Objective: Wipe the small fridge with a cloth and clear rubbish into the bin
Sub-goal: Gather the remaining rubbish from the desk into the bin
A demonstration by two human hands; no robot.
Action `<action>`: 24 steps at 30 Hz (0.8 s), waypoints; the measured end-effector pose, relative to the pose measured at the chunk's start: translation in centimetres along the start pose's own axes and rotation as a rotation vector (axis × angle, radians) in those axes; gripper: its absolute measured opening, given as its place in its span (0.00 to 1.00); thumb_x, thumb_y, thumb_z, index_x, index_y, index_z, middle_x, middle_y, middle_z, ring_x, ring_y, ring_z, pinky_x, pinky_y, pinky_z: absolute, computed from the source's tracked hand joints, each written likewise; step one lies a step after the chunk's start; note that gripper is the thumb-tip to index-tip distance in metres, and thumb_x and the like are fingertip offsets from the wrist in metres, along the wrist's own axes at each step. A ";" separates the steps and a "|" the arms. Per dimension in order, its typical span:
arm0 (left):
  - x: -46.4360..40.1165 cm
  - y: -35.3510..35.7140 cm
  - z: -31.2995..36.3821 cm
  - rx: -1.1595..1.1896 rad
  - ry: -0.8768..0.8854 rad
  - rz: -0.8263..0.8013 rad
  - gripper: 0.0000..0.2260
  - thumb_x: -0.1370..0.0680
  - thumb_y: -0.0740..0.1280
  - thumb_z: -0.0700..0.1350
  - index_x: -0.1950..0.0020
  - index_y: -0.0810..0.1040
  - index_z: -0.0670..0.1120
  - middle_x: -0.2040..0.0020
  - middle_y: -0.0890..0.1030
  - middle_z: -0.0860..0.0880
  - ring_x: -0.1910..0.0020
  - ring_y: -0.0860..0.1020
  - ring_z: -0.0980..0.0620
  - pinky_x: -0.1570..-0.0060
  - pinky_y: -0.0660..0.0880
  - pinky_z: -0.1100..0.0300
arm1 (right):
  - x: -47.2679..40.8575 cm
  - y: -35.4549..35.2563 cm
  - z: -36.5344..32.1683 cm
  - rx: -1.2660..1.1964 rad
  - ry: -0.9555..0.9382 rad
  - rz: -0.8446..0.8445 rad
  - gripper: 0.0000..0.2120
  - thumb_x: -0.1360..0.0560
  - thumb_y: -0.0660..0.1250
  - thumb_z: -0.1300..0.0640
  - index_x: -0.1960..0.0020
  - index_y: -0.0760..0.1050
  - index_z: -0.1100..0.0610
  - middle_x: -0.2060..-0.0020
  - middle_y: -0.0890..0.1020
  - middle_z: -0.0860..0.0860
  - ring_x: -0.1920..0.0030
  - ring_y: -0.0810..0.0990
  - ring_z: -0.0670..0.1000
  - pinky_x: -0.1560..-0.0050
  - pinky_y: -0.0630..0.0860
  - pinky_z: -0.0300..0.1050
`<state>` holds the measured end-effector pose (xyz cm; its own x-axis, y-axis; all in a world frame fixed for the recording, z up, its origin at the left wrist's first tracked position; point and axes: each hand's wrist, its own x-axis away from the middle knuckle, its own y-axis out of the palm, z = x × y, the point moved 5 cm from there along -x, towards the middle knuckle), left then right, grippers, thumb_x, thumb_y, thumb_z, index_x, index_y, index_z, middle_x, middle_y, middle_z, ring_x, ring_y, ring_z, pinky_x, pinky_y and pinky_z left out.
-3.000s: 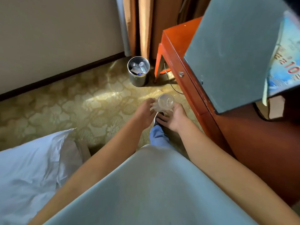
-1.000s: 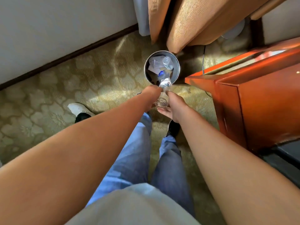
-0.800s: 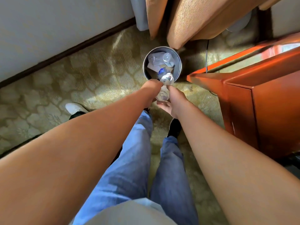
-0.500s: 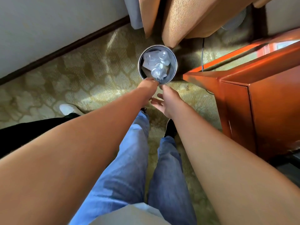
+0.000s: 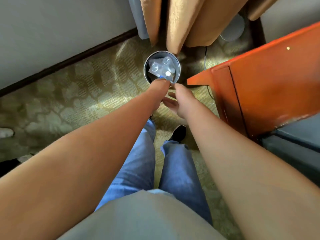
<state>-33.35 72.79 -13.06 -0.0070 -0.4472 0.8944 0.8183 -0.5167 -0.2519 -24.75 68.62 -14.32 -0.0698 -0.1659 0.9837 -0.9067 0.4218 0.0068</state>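
A round metal bin [image 5: 146, 70] stands on the carpet by the curtain, holding several clear plastic bottles [image 5: 160, 65]. One bottle with a white cap [image 5: 167, 73] lies at the bin's near side. My left hand [image 5: 158, 91] reaches to the near rim, its fingertips just over the edge, with nothing plainly gripped. My right hand [image 5: 180, 101] hovers beside it, palm turned inward, fingers spread and empty. The grey small fridge [image 5: 297, 146] shows at the right edge, low down.
An orange wooden cabinet [image 5: 270, 87] stands right of the bin, with a cable [image 5: 205, 58] running behind it. Tan curtains [image 5: 187, 23] hang just above the bin. Patterned carpet [image 5: 78, 94] spreads to the left up to the wall.
The clear bottle held between both hands has dropped into the bin. My right hand has drawn back slightly and opened; my left hand stays at the rim.
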 end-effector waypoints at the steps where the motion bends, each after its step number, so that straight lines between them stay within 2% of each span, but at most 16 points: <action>1: 0.9 0.4 0.2 0.105 0.008 -0.016 0.17 0.19 0.64 0.39 0.30 0.74 0.42 0.33 0.77 0.42 0.49 0.77 0.51 0.51 0.75 0.59 | 1.2 -0.8 0.1 0.005 -0.019 -0.007 0.11 0.20 0.64 0.53 0.40 0.76 0.56 0.43 0.79 0.56 0.54 0.84 0.55 0.54 0.84 0.48; 2: 2.4 1.0 0.4 0.151 0.012 -0.006 0.16 0.20 0.64 0.39 0.32 0.75 0.43 0.36 0.78 0.43 0.53 0.76 0.52 0.55 0.74 0.59 | 2.5 -1.7 0.4 0.007 -0.035 -0.014 0.08 0.19 0.64 0.53 0.44 0.76 0.55 0.44 0.78 0.55 0.53 0.83 0.55 0.51 0.84 0.48; 5: 7.7 3.1 -0.5 0.279 -0.053 0.028 0.05 0.19 0.64 0.43 0.45 0.77 0.49 0.51 0.77 0.50 0.51 0.75 0.50 0.52 0.75 0.58 | 7.0 -5.1 1.4 -0.004 -0.088 -0.023 0.05 0.19 0.63 0.52 0.53 0.73 0.52 0.48 0.77 0.54 0.52 0.82 0.55 0.46 0.83 0.51; 7: 11.1 5.0 -0.8 0.352 -0.074 0.010 0.03 0.19 0.64 0.46 0.48 0.77 0.51 0.51 0.76 0.51 0.50 0.75 0.50 0.49 0.77 0.57 | 9.8 -7.7 2.5 -0.011 -0.126 -0.010 0.06 0.19 0.64 0.52 0.53 0.72 0.52 0.49 0.77 0.54 0.51 0.81 0.55 0.46 0.83 0.51; 12: 19.1 9.6 -1.7 0.346 -0.004 -0.040 0.03 0.19 0.65 0.47 0.52 0.76 0.54 0.50 0.78 0.51 0.50 0.76 0.50 0.41 0.78 0.53 | 16.1 -13.9 6.4 -0.087 -0.178 0.004 0.05 0.20 0.65 0.51 0.48 0.74 0.53 0.44 0.80 0.56 0.52 0.82 0.56 0.50 0.84 0.49; 14: 22.1 11.2 -2.4 0.309 0.035 -0.067 0.04 0.18 0.64 0.45 0.48 0.77 0.52 0.48 0.78 0.51 0.50 0.76 0.51 0.40 0.78 0.53 | 18.0 -15.7 8.2 -0.128 -0.200 0.003 0.07 0.19 0.64 0.52 0.44 0.75 0.53 0.44 0.81 0.56 0.52 0.82 0.55 0.51 0.84 0.48; 17: 26.2 13.1 -4.0 0.301 0.061 -0.093 0.11 0.19 0.64 0.45 0.37 0.78 0.50 0.50 0.78 0.52 0.50 0.77 0.51 0.41 0.78 0.53 | 20.3 -17.8 11.3 -0.194 -0.224 0.003 0.10 0.20 0.64 0.51 0.41 0.76 0.54 0.45 0.83 0.55 0.50 0.83 0.55 0.47 0.83 0.49; 19: 28.7 14.1 -5.2 0.287 0.056 -0.097 0.10 0.19 0.64 0.45 0.39 0.78 0.50 0.54 0.77 0.52 0.53 0.77 0.51 0.44 0.78 0.54 | 21.6 -18.8 13.6 -0.244 -0.218 0.014 0.12 0.20 0.64 0.50 0.39 0.76 0.54 0.46 0.83 0.55 0.49 0.84 0.55 0.47 0.83 0.49; 21: 31.0 15.1 -6.5 0.261 0.058 -0.107 0.06 0.20 0.64 0.44 0.45 0.79 0.50 0.57 0.77 0.51 0.57 0.77 0.52 0.47 0.77 0.55 | 22.7 -19.5 15.9 -0.283 -0.214 0.012 0.12 0.20 0.63 0.50 0.40 0.76 0.54 0.47 0.83 0.54 0.48 0.84 0.55 0.47 0.83 0.48; 24: 33.5 16.6 -8.5 0.243 0.097 -0.130 0.06 0.20 0.64 0.44 0.45 0.79 0.50 0.56 0.78 0.51 0.60 0.77 0.52 0.46 0.78 0.54 | 24.4 -20.4 19.0 -0.306 -0.248 -0.003 0.11 0.19 0.62 0.50 0.41 0.76 0.55 0.47 0.83 0.54 0.44 0.84 0.56 0.46 0.83 0.49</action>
<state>-24.93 43.01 9.58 -0.1664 -0.4626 0.8708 0.9206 -0.3893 -0.0309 -15.84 39.06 6.08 -0.2001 -0.3620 0.9104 -0.7436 0.6612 0.0994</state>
